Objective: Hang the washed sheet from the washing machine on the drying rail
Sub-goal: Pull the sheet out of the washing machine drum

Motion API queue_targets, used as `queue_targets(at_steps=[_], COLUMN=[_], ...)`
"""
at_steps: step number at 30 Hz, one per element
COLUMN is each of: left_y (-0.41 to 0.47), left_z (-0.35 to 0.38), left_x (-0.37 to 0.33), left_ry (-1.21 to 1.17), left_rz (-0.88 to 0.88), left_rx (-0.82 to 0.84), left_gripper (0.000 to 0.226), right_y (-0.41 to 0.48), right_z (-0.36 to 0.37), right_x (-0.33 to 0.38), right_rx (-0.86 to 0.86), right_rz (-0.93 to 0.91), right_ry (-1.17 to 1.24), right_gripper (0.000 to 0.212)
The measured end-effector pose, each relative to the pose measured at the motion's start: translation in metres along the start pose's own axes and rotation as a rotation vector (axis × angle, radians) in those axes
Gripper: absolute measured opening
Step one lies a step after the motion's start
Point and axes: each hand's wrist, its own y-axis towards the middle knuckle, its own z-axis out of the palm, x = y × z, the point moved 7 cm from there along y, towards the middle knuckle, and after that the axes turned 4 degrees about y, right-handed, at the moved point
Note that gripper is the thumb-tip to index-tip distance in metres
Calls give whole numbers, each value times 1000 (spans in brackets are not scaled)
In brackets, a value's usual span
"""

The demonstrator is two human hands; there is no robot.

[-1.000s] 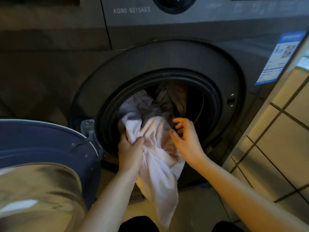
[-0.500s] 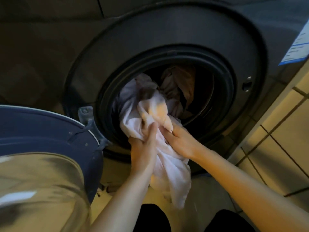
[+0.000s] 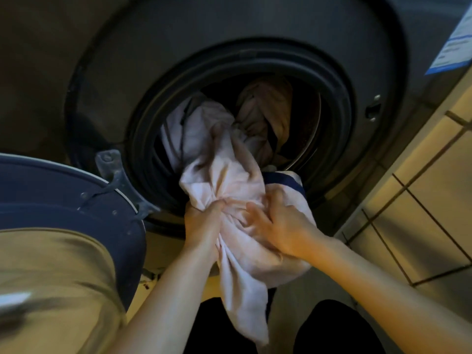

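A pale pinkish-white sheet [image 3: 224,164] trails out of the round drum opening of the grey washing machine [image 3: 255,29]. Part of it still lies inside the drum, and a loose end hangs down between my knees. My left hand [image 3: 201,223] grips a bunched fold of the sheet just below the door ring. My right hand [image 3: 283,226] clutches the cloth beside it, fingers dug into the bundle. A dark blue striped piece [image 3: 283,180] shows just behind my right hand. The drying rail is out of view.
The machine's open door [image 3: 76,200] swings out at the left, its glass bowl [image 3: 51,290] close to my left arm. More laundry [image 3: 268,116] sits deeper in the drum. A tiled wall [image 3: 421,213] runs along the right. A label [image 3: 452,44] is stuck at the machine's upper right.
Both hands pulled down and toward me, drawing more of the sheet out of the drum. My right hand went from reaching in to gripping the cloth. The view moved closer to the opening.
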Motion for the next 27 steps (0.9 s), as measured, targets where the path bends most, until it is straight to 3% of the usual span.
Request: queue_targets(at_steps=[4,7,8,10,12,13,17,21,27], left_y=[20,32,36,38,37,35,25,14,13], left_z=[-1,-1,-1,0,-1,0,-2,-8,-10], left_x=[9,10,11,10,11,11,9,7,3], left_ry=[99,170,184,213,220,212,140,103,114], left_rz=[54,68,76,97,125,134,141,130,113], left_rx=[-51,-62,-62,-49,-45,-47,-37,-33,-16], left_gripper=[44,40,39,34,34,35,29,23,25], right_y=[6,3,4,11,18,21,35,34,-17], right_z=[16,28,25,3,-18,-22,-11,-11,-46], right_x=[-14,-3,0,-1,-4,-3,-8,0,1], right_rx=[182,356,309,42,-243,-305,-265,-225,-254], right_rz=[67,-71,-152,-292,-334,-315,-168,-164,-69], right_ry=[-26,-25,-46,-233,-440,-497,-655,-717,-667], right_gripper=[80,81,77,54,34,33,48,30,27])
